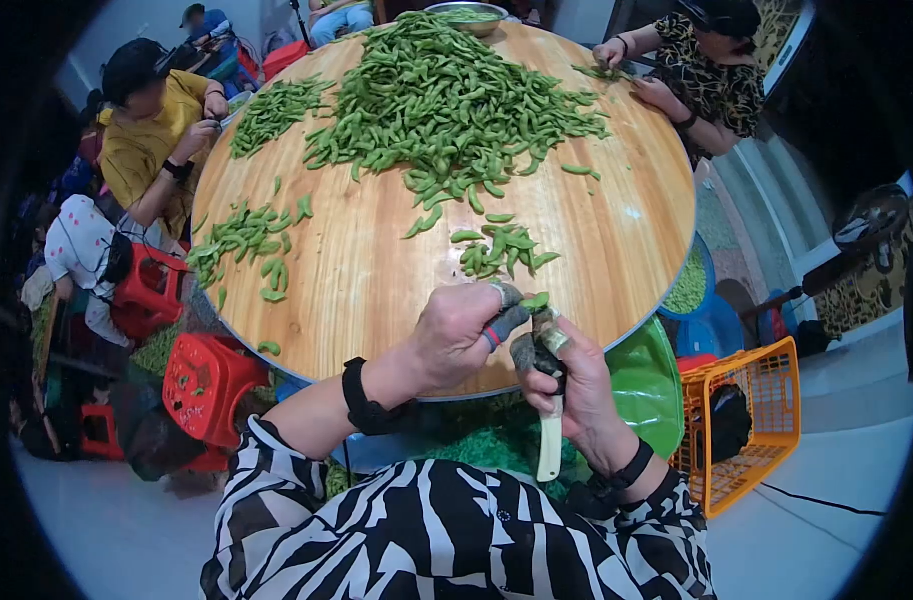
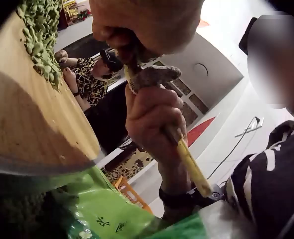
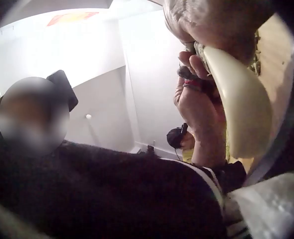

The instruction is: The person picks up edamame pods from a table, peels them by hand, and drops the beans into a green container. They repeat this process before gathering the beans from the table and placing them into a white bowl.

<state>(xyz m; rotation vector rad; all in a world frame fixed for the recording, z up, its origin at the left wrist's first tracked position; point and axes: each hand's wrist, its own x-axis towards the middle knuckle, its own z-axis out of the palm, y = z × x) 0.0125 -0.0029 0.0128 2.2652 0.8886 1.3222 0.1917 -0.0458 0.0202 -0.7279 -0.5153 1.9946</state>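
Observation:
Over the table's near edge, my left hand (image 1: 460, 328) pinches a green soybean pod (image 1: 535, 300) between thumb and forefinger. My right hand (image 1: 579, 385) meets it there, its fingers curled round a tool with a long cream handle (image 1: 550, 446); the working end is hidden by the fingers. Grey finger covers (image 1: 524, 351) sit on some fingertips. The left wrist view shows the right hand (image 2: 154, 117) below the left, with the handle (image 2: 193, 169) sticking out downward. Just beyond the hands lies a small group of pods (image 1: 502, 250).
A large heap of pods (image 1: 447, 100) covers the far part of the round wooden table (image 1: 357, 270). Smaller piles (image 1: 239, 238) lie at left. Two people work across the table. Red stools (image 1: 205, 385) stand at left, an orange crate (image 1: 742, 425) and green bag (image 1: 649, 385) at right.

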